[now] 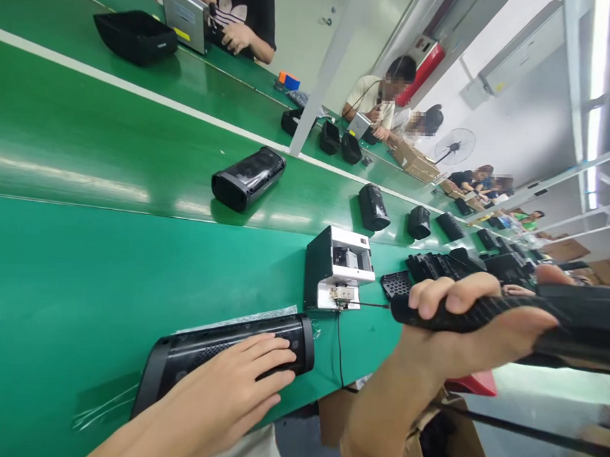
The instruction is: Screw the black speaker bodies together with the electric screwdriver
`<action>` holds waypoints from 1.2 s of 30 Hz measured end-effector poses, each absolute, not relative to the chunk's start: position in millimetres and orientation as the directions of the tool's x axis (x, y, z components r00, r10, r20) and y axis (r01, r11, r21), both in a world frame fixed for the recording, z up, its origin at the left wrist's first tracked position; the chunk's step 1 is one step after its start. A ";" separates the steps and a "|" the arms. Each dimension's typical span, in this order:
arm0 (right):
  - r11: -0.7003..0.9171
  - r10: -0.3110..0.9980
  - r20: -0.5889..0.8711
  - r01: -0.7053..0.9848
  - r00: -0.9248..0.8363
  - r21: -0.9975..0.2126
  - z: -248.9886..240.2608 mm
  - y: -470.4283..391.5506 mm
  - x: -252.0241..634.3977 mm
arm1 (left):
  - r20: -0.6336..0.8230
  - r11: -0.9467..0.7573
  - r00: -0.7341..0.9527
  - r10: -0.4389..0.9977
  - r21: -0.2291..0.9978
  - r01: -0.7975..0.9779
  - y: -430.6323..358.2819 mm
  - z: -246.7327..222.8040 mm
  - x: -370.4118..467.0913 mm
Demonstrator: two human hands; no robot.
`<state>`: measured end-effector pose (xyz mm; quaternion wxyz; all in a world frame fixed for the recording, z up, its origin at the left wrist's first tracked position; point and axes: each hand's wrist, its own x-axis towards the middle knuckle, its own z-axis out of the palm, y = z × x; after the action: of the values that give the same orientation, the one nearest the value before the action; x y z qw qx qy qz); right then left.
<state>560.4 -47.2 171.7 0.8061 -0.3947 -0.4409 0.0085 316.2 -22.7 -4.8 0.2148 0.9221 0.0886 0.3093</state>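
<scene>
My left hand (244, 380) rests with fingers stretched out on a long black speaker housing (213, 348), which lies on its side on the green bench. Clear film sticks out from under the housing. My right hand (462, 320) is wrapped round the black grip of an electric screwdriver (576, 324), held level. Its thin bit points left and reaches the pick-up spot of a black and white screw feeder (341, 266). Whether a screw sits on the bit is too small to tell.
Beyond the bench runs a green conveyor (113, 135) with several black housings, the nearest one (249, 176) behind the feeder's left. Black grille parts (397, 285) are piled right of the feeder. A cable (339, 350) hangs over the bench edge. Other people work across the line.
</scene>
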 end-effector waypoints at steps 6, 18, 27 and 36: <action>0.559 0.333 0.716 0.483 0.613 -0.674 147.3 -36.7 598.3 | 0.561 -0.914 0.786 0.259 0.407 0.011 -17.4 -3.7 318.4; 0.433 0.569 0.574 0.379 0.589 -0.818 116.6 -54.3 584.0 | 0.532 -0.901 0.801 0.275 0.434 0.021 -24.1 -3.6 316.5; 0.674 0.621 0.598 0.044 0.507 -0.737 181.6 -35.7 494.2 | 0.470 -0.860 0.830 0.300 0.510 0.022 -29.2 -4.9 319.0; 0.636 0.755 0.599 -0.078 0.267 -0.768 153.5 0.4 420.7 | 0.411 -0.849 0.850 0.329 0.524 0.075 -31.6 13.8 318.8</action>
<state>420.7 0.4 153.5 0.7301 -0.3172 -0.5339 0.2852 318.8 -31.6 13.8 0.2527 0.9280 0.1088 0.2511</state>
